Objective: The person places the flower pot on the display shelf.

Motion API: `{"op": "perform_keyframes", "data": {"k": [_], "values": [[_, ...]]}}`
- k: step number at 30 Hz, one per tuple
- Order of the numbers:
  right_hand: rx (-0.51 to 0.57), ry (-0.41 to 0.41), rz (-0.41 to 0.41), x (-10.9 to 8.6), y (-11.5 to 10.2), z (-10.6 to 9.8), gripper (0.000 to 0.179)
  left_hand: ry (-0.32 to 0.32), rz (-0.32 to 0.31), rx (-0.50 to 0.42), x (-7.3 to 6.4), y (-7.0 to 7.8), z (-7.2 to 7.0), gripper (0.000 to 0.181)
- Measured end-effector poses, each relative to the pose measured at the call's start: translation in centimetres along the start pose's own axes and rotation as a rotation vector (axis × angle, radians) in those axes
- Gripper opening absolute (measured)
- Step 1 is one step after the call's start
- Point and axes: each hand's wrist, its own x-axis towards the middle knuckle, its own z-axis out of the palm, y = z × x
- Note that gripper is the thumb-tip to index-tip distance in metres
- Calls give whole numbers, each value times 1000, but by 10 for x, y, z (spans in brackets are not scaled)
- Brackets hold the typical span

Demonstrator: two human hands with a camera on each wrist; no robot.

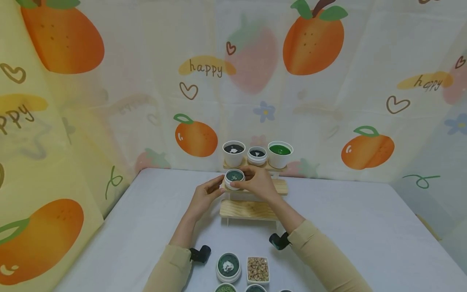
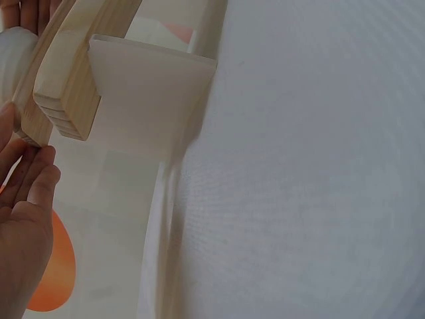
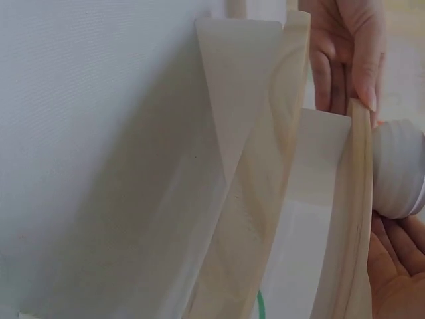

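My right hand (image 1: 261, 185) holds a small white jar (image 1: 234, 176) with dark green contents, thumb in front and fingers behind. The jar is at the left end of the middle board (image 1: 280, 187) of a three-step wooden stand. At that board's left end, my left hand (image 1: 200, 198) pinches the wood between thumb and fingers. From the right wrist view, the ribbed jar (image 3: 397, 167) appears right against the board, the right hand (image 3: 398, 266) beside it. The left wrist view shows the left hand (image 2: 26, 219) at the board's end.
The top step bears two white cups, one dark (image 1: 233, 154) and one green (image 1: 280, 155), with a small dark-filled jar (image 1: 257, 156) between. The lowest board (image 1: 248, 209) is in front. Nearer me stand a green-filled jar (image 1: 228, 268), a square dish of brown bits (image 1: 258, 271) and several partly cut-off containers.
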Motion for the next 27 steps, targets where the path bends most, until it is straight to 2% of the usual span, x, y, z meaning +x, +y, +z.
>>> {"op": "perform_keyframes", "data": {"k": [13,27], "values": [[-21,26,6,0,4,3,53,-4,5,1,-1,1,0,51],[9,39,10,-4,4,2,55,-3,16,15,-1,2,0,51]]}}
